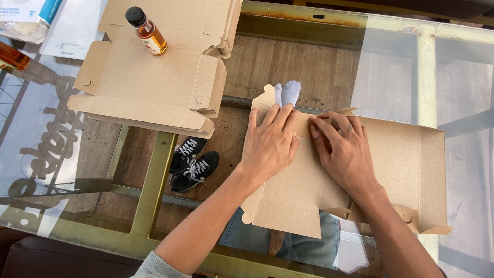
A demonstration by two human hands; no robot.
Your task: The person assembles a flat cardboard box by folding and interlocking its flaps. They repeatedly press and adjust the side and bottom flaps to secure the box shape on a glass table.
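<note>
A flat die-cut cardboard box blank [401,164] lies on the glass table in front of me. My left hand [270,144] rests flat on its left part, fingers spread and pointing away from me. Beside it, my right hand [345,152] presses on a fold near the blank's top edge, fingers curled over the crease. The two hands almost touch. Neither hand grips anything.
A stack of flat cardboard blanks [149,87] lies at the back left with a small amber bottle [146,32] on top. Another amber bottle [13,58] and white packaging [31,15] sit at the far left. Under the glass show black shoes [193,162], a socked foot [288,92] and the table's metal frame [154,180].
</note>
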